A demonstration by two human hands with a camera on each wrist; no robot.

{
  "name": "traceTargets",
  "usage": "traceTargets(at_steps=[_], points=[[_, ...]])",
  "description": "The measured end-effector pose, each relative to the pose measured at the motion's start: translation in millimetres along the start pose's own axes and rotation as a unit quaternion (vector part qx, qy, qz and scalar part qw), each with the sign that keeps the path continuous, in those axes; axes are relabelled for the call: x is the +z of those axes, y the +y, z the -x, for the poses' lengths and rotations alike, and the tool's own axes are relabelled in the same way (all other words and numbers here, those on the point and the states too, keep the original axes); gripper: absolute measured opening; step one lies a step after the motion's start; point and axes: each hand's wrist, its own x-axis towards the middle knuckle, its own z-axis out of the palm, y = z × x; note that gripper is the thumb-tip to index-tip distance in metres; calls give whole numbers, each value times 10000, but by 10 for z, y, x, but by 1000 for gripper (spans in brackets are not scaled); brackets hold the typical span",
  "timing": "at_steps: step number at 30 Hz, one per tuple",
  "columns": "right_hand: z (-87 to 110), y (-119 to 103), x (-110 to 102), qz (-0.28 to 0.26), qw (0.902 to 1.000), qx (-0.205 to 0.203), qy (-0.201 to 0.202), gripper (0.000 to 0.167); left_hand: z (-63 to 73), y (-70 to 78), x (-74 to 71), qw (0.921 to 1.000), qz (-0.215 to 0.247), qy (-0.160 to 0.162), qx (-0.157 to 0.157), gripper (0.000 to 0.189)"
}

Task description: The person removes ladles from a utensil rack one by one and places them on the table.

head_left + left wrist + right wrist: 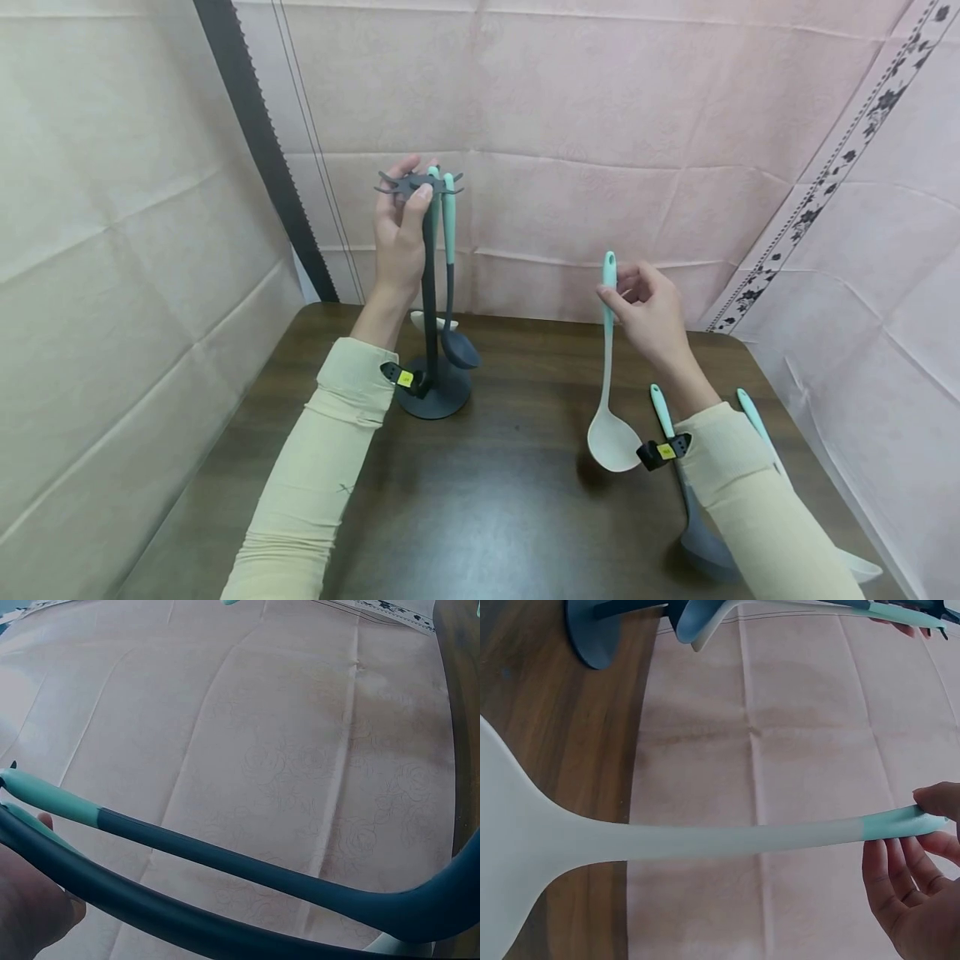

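Note:
A dark grey utensil stand [430, 287] with a round base and a hooked top stands at the back left of the table. My left hand [401, 246] grips its hooked top, thumb in front and fingers behind. From the hooks hangs a dark ladle [459, 348] with a mint handle. Behind the pole hangs a second mint-handled utensil, its white head [452, 324] partly hidden. Over to the right, my right hand [651, 312] pinches a white ladle [613, 440] by its mint handle between thumb and fingers. That ladle is held upright, bowl down, above the tabletop.
On the right of the brown table [480, 500] lie a dark utensil [705, 542] and a white utensil [858, 568], both with mint handles and partly covered by my right sleeve. Pale cloth walls [570, 100] enclose the back and both sides.

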Motion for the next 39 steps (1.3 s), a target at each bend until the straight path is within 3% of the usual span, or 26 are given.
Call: traceTargets(at_steps=[5,12,23,39], points=[[67,-67,-26,-2,10000,12,-57,23,-3,-12,16,9999,68,-8,-89,53],[37,267,-19,-87,9998,147,-47,24,-1,-11,23,9999,37,-16,-132,54],[95,511,-21,205,9997,82,-108,31,9,-8,14,9998,-2,27,-175,53],[273,871,1,473,9961,664,-344,31,10,5,2,9998,-84,74,-149,50]])
